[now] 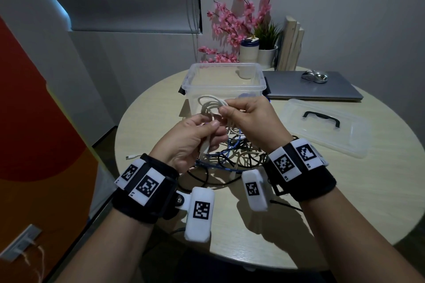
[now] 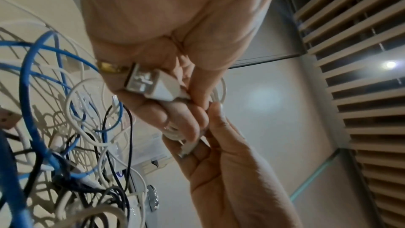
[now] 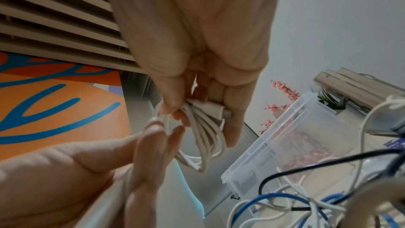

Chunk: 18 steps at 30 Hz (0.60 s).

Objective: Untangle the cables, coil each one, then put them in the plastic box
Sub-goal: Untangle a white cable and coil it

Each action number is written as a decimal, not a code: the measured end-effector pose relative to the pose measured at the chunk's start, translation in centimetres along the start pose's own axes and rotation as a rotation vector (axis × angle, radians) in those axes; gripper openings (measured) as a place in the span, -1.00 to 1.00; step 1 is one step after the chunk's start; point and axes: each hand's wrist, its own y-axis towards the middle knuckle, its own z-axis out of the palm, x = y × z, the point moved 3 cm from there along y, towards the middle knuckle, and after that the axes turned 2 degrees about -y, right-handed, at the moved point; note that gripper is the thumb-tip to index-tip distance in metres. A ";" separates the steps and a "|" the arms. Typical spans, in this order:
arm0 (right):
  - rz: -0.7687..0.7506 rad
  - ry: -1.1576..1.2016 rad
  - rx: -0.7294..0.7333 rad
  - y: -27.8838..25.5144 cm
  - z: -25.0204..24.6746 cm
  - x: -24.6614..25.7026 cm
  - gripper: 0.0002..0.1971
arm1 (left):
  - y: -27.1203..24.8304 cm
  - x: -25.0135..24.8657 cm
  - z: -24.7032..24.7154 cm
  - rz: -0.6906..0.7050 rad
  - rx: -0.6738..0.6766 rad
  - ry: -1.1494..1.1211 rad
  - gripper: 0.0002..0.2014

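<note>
Both hands are raised at mid-frame in the head view, above the tangle [image 1: 232, 156], so the white cable [image 1: 210, 104] can be looped clear of the other leads. The left hand [image 1: 195, 140] grips the coil with curled fingers, its USB plug [image 2: 151, 84] tucked against the palm, probably to keep that end from unwinding. The right hand [image 1: 250, 117] pinches several white strands together with the small end plug [image 3: 221, 110], likely finishing the coil.

The box [image 1: 226, 80] stands open just above the hands in the frame, its near rim close to the coil. It seems to hold nothing much yet, though its clear wall makes this hard to judge. The lid [image 1: 326, 126] lies at the right, well out of the way. The tangle of blue, black and white cables lies on the bench [image 1: 345, 190] below the hands. There is bare bench at lower right; the bench edge curves close at lower left, where one white plug [image 1: 131, 157] lies near it.
</note>
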 end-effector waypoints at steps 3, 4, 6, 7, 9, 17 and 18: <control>0.026 0.037 -0.069 0.2 -0.4 0.4 -0.88 | -0.1 -0.1 -0.2 0.027 0.014 0.148 -0.93; 0.037 0.053 -0.079 0.2 -0.4 0.6 -0.88 | -0.2 -0.1 -0.1 0.041 0.019 0.214 -0.93; 0.062 0.089 -0.093 0.3 -0.5 0.7 -0.91 | -0.3 0.0 -0.1 0.063 0.029 0.341 -0.90; 0.070 0.096 -0.099 0.3 -0.5 0.7 -0.89 | -0.4 0.0 -0.1 0.071 0.037 0.395 -0.89; 0.079 0.082 -0.103 0.3 -0.7 0.5 -0.88 | -0.4 0.0 -0.2 0.077 0.066 0.494 -0.90; 0.064 0.039 -0.077 0.4 -1.7 0.9 -0.89 | 0.1 -1.6 -2.6 0.103 -0.072 0.738 -0.79; 0.076 0.053 -0.057 0.4 -1.7 0.8 -0.88 | 0.2 -2.0 -3.2 0.122 -0.122 0.760 -0.81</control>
